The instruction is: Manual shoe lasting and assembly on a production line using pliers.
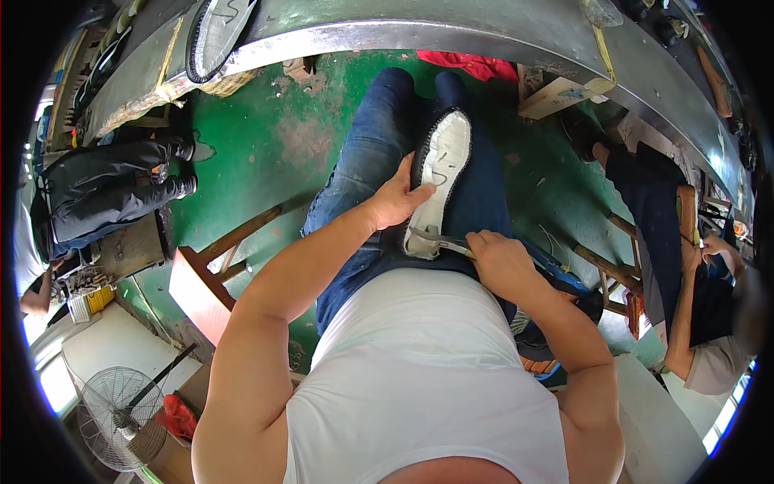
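A shoe [442,173] lies sole-up on my lap, its insole white and its upper black, toe pointing away from me. My left hand [397,199] grips its left side near the middle. My right hand [498,260] is closed around the handle of metal pliers [435,239], whose jaws bite on the heel end of the shoe. I sit in blue jeans [367,173] and a white sleeveless shirt.
A long grey metal workbench [419,28] curves across the top, with another shoe sole [216,32] on it. Seated people are on the left [105,189] and right [693,315]. A wooden stool [197,282] and a floor fan [113,415] stand on my left over green floor.
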### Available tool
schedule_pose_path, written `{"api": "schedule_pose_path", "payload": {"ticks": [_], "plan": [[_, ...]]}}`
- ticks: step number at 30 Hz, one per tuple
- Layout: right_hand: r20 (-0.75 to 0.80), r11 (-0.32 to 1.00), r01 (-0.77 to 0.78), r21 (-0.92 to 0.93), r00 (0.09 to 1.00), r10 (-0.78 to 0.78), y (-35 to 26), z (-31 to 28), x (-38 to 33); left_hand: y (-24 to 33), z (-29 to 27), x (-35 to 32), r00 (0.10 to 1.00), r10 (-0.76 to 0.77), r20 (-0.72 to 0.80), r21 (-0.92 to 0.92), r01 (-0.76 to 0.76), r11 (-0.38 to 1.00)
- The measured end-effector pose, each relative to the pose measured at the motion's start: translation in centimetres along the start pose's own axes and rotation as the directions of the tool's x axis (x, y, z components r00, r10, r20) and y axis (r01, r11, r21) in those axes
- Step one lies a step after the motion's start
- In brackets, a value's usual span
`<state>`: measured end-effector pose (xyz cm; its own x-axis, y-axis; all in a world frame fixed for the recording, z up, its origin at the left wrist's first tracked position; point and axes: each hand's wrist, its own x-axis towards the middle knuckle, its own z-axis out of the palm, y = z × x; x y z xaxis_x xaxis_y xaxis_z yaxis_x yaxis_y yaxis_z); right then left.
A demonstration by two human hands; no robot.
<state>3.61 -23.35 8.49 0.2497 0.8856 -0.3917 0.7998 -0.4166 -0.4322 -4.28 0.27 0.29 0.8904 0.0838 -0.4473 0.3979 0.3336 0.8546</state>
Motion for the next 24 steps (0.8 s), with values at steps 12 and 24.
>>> {"api": "schedule_pose_path", "payload": {"ticks": [12,24], "plan": [[0.480,0.900,-0.247,0.359,0.876,0.048,3.2,-4.1,-1.0,-3.1,1.8,-4.9,0.992,-0.124,-0.008,0.263,0.122,0.957],[-0.021,0.502,-0.194,0.843,0.920,0.390,4.3,1.8,2.1,0.5,0.7,-5.6,0.994,-0.015,-0.106,0.050,0.021,0.999]]}}
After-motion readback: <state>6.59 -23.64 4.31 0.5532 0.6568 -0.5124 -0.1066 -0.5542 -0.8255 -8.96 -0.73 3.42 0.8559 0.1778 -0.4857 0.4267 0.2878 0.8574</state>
